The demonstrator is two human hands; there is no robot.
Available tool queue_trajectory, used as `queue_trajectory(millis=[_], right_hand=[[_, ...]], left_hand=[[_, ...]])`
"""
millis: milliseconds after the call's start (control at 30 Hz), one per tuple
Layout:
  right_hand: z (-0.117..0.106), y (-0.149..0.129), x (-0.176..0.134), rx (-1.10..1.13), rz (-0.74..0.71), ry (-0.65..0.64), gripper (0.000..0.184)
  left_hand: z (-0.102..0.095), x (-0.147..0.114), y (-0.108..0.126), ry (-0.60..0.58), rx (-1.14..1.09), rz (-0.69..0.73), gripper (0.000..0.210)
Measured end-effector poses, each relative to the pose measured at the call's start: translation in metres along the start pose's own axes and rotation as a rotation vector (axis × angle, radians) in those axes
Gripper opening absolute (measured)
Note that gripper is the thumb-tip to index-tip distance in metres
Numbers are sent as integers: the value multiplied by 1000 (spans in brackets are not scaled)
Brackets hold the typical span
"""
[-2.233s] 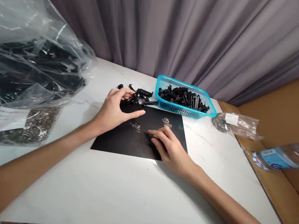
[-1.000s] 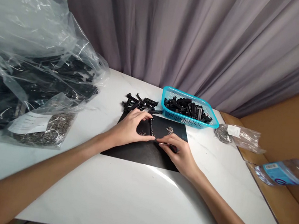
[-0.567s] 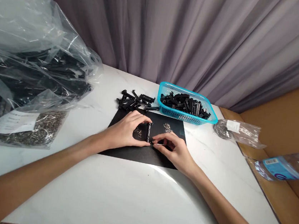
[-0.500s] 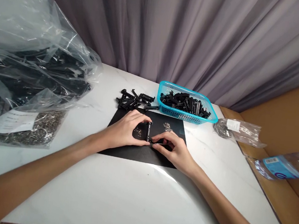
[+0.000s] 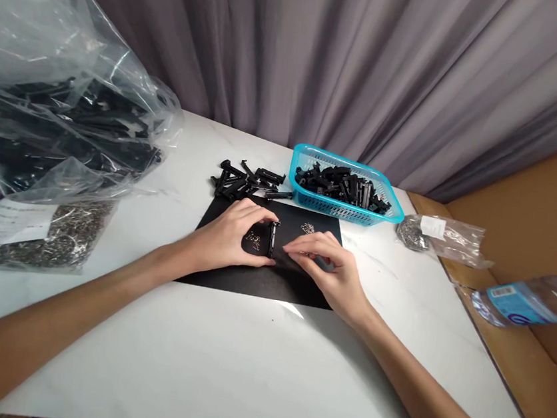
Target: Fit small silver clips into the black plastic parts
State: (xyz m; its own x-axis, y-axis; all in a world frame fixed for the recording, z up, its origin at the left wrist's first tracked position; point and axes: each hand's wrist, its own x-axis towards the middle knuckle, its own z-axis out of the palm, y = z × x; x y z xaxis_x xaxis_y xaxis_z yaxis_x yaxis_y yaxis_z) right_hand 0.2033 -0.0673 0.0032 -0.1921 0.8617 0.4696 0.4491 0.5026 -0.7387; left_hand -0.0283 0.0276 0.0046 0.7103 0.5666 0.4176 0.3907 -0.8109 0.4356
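My left hand is closed round a narrow black plastic part, thumb at its near end and fingers at its far end. The part lies lengthwise away from me over a black mat. To its right, a short gap away, my right hand has thumb and forefinger pinched together; whatever they hold is too small to make out. One small pile of metal pieces lies on the mat beside my left palm. Another pile of metal pieces is just beyond my right fingers.
Several loose black parts lie behind the mat. Beside them stands a blue basket full of similar parts. Large clear bags fill the left side. At right are a small bag, a plastic bottle and cardboard.
My right hand has drawn back to the right from the near end of the black part. My left hand keeps its hold. The whole view has shifted slightly.
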Motion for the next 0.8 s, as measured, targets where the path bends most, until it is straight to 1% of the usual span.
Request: queue_trajectory(millis=[67,200,233,300,400,533,633,800], right_hand=[[-1,0,0,0,14,-2,19],[-5,7,0,-45,40,-119,31],[-6,9,0,-70,42,-125,32],[-8,12,-1,-137,35,-108,29],[-8,14,-4,-283,-18,-119,26],[-2,13,-8,-502,-130,-221,37],[2,12,-8,-541,-163,-205,37],[5,15,-5,-457,-154,-131,24]], left_hand=[[0,0,-1,2,2,17,61],[1,1,-1,20,7,27,61],[1,1,-1,20,9,27,61],[0,1,-1,12,18,31,62],[0,0,-1,6,35,37,64],[0,0,-2,3,32,22,62],[1,0,-3,4,23,15,62],[1,0,-4,10,24,13,62]])
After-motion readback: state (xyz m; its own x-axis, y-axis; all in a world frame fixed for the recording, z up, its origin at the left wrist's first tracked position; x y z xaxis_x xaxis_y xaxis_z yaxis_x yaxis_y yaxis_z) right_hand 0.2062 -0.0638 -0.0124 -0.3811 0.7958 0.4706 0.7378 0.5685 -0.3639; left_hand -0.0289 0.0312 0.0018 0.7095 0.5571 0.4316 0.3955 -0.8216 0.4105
